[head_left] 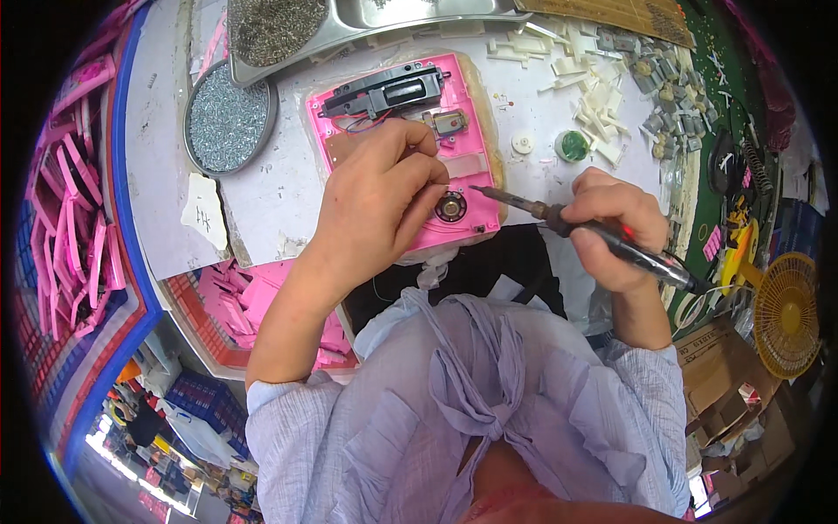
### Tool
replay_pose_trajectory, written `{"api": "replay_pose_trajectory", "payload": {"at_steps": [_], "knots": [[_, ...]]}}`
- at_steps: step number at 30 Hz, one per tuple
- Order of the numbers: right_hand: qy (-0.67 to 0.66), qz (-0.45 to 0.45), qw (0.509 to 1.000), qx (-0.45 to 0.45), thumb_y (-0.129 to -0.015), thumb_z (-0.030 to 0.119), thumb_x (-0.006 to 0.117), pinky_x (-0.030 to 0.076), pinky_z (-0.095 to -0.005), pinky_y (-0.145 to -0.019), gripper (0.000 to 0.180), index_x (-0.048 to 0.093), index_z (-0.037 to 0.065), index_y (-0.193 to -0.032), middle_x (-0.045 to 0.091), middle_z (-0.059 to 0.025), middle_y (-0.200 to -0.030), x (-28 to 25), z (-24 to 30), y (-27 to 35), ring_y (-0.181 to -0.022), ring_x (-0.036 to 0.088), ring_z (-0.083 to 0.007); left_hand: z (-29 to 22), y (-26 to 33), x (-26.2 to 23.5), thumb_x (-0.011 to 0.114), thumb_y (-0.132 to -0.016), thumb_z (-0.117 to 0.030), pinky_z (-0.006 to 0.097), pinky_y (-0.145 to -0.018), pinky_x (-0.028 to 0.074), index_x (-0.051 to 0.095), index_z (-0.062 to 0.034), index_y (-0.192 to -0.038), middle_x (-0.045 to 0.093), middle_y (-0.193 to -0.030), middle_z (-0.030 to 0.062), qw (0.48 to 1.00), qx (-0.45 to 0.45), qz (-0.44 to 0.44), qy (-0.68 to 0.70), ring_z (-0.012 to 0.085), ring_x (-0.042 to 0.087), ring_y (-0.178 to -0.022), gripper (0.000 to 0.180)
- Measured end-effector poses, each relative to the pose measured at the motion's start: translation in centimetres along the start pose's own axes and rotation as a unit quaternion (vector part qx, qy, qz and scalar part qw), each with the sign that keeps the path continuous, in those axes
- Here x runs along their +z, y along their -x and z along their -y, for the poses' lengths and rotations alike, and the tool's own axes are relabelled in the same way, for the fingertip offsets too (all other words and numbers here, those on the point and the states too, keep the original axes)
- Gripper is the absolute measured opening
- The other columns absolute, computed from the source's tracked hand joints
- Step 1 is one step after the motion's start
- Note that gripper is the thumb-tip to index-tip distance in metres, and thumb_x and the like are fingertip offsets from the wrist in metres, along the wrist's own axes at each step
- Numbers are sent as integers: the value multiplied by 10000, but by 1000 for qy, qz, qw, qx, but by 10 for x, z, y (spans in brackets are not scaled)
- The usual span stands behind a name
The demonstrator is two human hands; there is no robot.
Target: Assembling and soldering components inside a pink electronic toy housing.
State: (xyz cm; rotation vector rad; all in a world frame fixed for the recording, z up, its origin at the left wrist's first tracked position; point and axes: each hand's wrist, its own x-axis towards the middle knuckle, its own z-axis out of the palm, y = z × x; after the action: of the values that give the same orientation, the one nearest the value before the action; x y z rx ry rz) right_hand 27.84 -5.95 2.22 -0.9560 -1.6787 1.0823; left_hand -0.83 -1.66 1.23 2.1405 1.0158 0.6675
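A pink plastic housing [470,77] lies on the table before me. Fitted in it are a long black plastic mechanism [397,93], a small metal motor [449,122] and a round speaker [450,206] with a dark rim. My left hand [384,188] is over the housing's left side, its fingers pinched together beside the speaker; whatever lies between the fingertips is hidden. In my right hand [621,223] is a black soldering iron [628,253], gripped by the handle. Its thin tip points left, just above the housing near the speaker. Red and blue wires [358,120] run below the mechanism.
A round bowl of small screws [229,122] sits at left, below a metal tray [367,16]. White plastic parts [598,105], grey blocks [668,83] and a green-filled cap [572,146] lie right. Pink parts fill bins [78,227]. A yellow fan [786,314] stands far right.
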Motion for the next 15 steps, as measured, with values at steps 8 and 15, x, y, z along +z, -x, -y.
{"api": "replay_pose_trajectory", "payload": {"at_steps": [8, 15], "knots": [[37, 40, 998, -12, -750, 68, 739, 415, -323, -549, 190, 708, 40, -935, 634, -40, -681, 11, -1, -9, -568, 536, -200, 3, 2, -4, 749, -792, 6, 384, -814, 522, 665, -2, -963, 614, -1063, 141, 1000, 13, 5, 2, 322, 635, -975, 191], [51, 56, 997, -7, -731, 45, 749, 426, -324, -552, 207, 712, 45, -934, 658, -48, -706, 13, -1, -12, -579, 552, -199, 3, 2, -2, 762, -775, 14, 385, -795, 524, 660, 1, -955, 616, -1044, 138, 1000, 17, -2, -11, 317, 640, -946, 207]]}}
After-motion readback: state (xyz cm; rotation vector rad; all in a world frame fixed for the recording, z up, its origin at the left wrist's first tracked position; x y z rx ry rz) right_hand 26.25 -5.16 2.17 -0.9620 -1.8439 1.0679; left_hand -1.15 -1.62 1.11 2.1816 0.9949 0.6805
